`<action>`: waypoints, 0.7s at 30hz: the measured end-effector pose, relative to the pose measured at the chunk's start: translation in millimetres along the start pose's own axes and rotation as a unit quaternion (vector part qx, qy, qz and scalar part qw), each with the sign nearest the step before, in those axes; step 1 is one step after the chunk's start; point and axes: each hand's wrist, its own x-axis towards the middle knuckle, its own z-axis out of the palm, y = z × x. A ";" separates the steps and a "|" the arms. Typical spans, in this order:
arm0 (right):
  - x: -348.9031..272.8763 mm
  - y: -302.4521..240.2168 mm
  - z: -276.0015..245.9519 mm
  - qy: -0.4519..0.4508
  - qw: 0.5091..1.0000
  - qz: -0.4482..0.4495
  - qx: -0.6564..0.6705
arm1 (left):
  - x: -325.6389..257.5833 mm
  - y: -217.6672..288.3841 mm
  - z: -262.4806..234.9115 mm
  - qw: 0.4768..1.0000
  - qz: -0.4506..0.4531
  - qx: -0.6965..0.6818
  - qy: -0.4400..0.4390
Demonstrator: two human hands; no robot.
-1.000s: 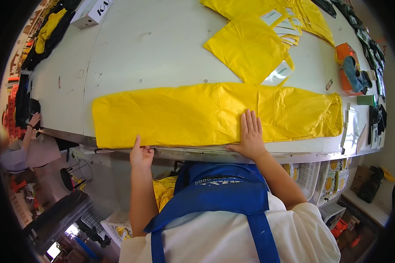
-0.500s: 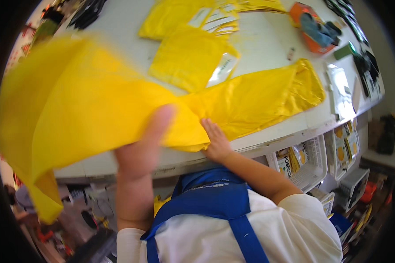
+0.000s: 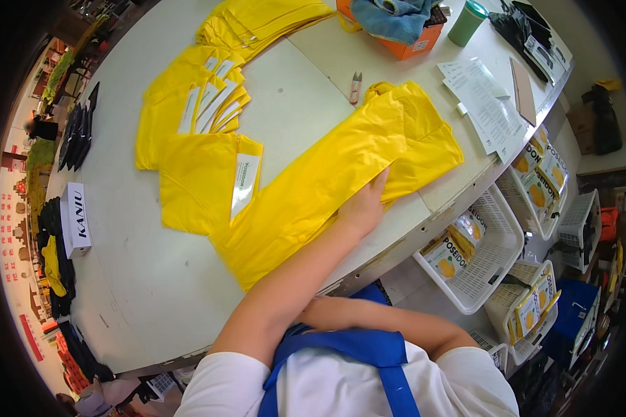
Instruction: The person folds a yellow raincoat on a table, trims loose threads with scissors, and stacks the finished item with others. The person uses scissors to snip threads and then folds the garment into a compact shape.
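A folded yellow garment of smooth, slick fabric lies slantwise across the near part of the table. My left hand rests on its near edge toward the right end, fingers stretched over the fabric. My left forearm crosses over my right one. Of my right hand, only a bit shows by the table edge, under the left forearm; its fingers are hidden. A smaller folded yellow piece with a white label touches the garment's left end. Behind it lies a stack of folded yellow pieces with white labels.
Thread snips lie beyond the garment. At the back stand an orange box with blue cloth and a green cup. Printed sheets lie at right. White baskets with packaged goods stand below the table's right edge.
The yellow fabric my left hand held up at the left now lies folded over on the table. That hand has crossed to the right; my right hand has drawn back under it. The view has shifted.
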 end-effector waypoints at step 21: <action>-83.2 148.7 -356.6 0.426 0.813 0.391 -0.064 | -202.0 -176.4 -142.3 0.953 -0.244 -0.063 0.168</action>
